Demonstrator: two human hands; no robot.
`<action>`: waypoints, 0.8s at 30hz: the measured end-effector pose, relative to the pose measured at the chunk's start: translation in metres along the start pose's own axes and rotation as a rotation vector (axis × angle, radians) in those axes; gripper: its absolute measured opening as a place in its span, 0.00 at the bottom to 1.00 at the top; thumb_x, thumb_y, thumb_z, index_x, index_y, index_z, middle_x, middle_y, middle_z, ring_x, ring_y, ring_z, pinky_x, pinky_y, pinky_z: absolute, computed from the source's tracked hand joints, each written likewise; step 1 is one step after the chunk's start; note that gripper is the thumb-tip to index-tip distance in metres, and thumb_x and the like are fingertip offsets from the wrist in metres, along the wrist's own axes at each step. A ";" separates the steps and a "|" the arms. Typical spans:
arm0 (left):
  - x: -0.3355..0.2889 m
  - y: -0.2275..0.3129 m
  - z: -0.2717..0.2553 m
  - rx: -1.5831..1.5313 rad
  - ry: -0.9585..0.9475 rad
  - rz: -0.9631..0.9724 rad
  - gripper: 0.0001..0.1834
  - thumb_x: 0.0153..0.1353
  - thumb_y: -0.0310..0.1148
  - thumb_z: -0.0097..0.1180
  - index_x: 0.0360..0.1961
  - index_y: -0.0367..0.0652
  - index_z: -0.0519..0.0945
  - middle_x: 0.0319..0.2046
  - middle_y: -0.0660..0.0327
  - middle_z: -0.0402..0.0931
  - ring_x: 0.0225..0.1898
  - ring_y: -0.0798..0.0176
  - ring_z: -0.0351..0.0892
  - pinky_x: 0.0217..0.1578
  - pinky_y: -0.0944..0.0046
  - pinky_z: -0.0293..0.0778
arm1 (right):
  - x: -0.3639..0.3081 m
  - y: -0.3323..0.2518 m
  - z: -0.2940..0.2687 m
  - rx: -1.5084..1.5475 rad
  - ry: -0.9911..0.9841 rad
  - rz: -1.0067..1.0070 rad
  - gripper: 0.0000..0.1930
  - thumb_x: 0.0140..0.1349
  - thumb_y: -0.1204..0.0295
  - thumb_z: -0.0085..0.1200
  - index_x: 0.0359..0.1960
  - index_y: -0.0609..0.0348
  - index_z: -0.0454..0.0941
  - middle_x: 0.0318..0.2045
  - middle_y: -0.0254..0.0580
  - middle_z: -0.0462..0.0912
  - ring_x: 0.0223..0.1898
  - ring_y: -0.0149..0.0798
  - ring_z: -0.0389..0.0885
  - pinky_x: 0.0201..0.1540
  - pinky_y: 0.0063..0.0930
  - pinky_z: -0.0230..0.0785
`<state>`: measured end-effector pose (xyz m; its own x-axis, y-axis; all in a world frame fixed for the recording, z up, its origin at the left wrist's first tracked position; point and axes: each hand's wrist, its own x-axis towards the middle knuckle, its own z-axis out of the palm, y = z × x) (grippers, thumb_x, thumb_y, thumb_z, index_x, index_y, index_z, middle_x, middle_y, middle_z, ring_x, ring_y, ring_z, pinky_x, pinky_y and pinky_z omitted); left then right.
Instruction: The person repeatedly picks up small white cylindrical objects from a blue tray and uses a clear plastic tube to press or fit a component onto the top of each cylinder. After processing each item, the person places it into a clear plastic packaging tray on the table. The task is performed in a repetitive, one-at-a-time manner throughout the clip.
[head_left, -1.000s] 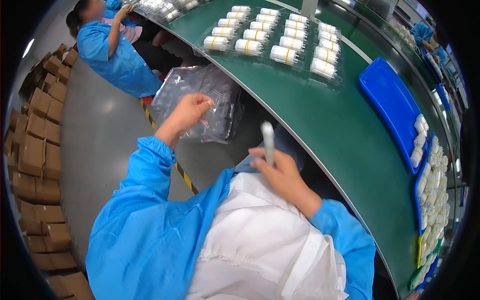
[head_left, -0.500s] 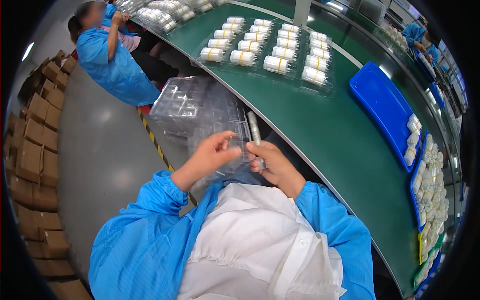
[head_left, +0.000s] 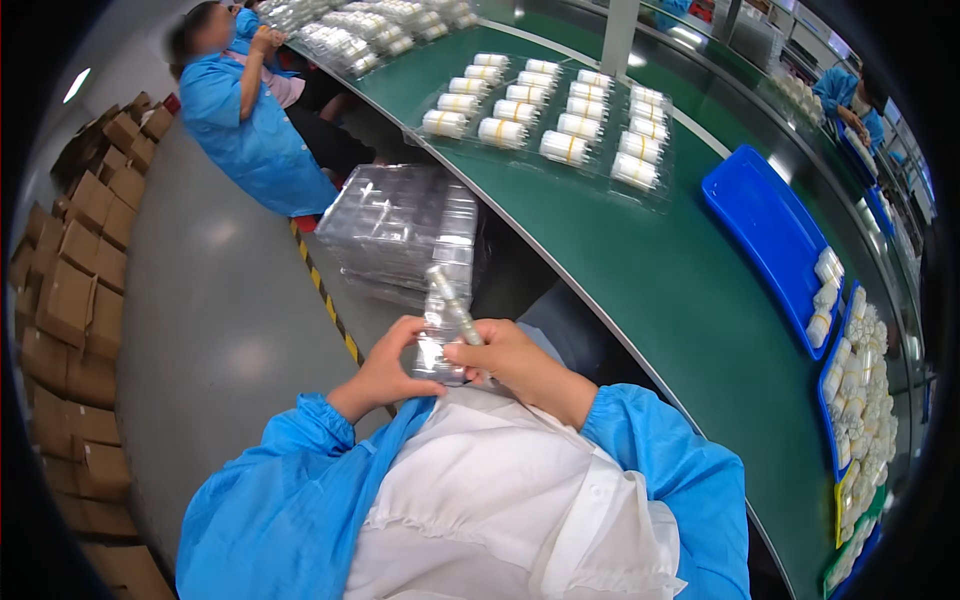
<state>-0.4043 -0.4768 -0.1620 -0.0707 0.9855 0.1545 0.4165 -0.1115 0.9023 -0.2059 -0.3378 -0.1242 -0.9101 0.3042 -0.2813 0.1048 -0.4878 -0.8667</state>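
My right hand [head_left: 510,363] is closed on a slim pale-grey rod [head_left: 455,305], which tilts up and away from the thumb. My left hand [head_left: 385,368] curls around the side of a shiny clear plastic piece [head_left: 436,358], thumb at the near end and fingers at the far end. This piece lies between both hands, close to my lap; its lower part is hidden. Just beyond stands a stack of clear plastic trays [head_left: 385,215], below the table's edge.
On the green table [head_left: 640,290], a clear tray holds rows of white cylinders with yellow bands [head_left: 565,148]. A blue tray [head_left: 760,220] and bins heaped with similar cylinders [head_left: 860,390] stand right. A co-worker in blue [head_left: 250,140] sits far left; cardboard boxes [head_left: 95,260] line the left.
Both hands have come lower and the right has moved left, carrying the rod. The left hand, earlier raised with loosely bent fingers, now curls around the clear plastic piece. The view has shifted slightly.
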 end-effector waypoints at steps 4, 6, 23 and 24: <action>-0.036 -0.015 -0.045 -0.048 0.537 -0.043 0.35 0.54 0.36 0.72 0.62 0.42 0.70 0.50 0.59 0.72 0.51 0.63 0.74 0.51 0.61 0.73 | 0.007 -0.026 0.018 0.012 -0.047 -0.064 0.11 0.64 0.65 0.64 0.34 0.59 0.80 0.26 0.32 0.79 0.28 0.24 0.75 0.30 0.19 0.67; -0.030 0.004 -0.088 -0.090 0.992 -0.100 0.28 0.65 0.35 0.62 0.63 0.40 0.69 0.49 0.62 0.72 0.46 0.69 0.73 0.45 0.66 0.72 | 0.002 -0.036 0.014 0.043 -0.046 -0.105 0.10 0.64 0.65 0.63 0.32 0.58 0.78 0.24 0.32 0.77 0.25 0.25 0.74 0.29 0.20 0.66; 0.335 0.162 0.075 1.237 0.064 0.600 0.42 0.50 0.66 0.64 0.59 0.49 0.78 0.40 0.53 0.77 0.46 0.48 0.77 0.42 0.48 0.74 | -0.038 0.017 -0.027 0.183 0.028 -0.062 0.11 0.67 0.64 0.60 0.31 0.57 0.77 0.23 0.30 0.76 0.24 0.23 0.72 0.25 0.18 0.64; 0.338 0.157 0.084 1.207 0.020 0.592 0.42 0.51 0.67 0.62 0.59 0.48 0.78 0.41 0.53 0.77 0.47 0.48 0.77 0.42 0.47 0.74 | -0.041 0.018 -0.030 0.184 0.035 -0.064 0.11 0.68 0.64 0.60 0.31 0.57 0.77 0.24 0.30 0.76 0.24 0.23 0.72 0.25 0.18 0.64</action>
<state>-0.2862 -0.1508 -0.0022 0.3874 0.8257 0.4100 0.9208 -0.3245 -0.2164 -0.1546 -0.3341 -0.1404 -0.8977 0.3664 -0.2446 -0.0314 -0.6070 -0.7941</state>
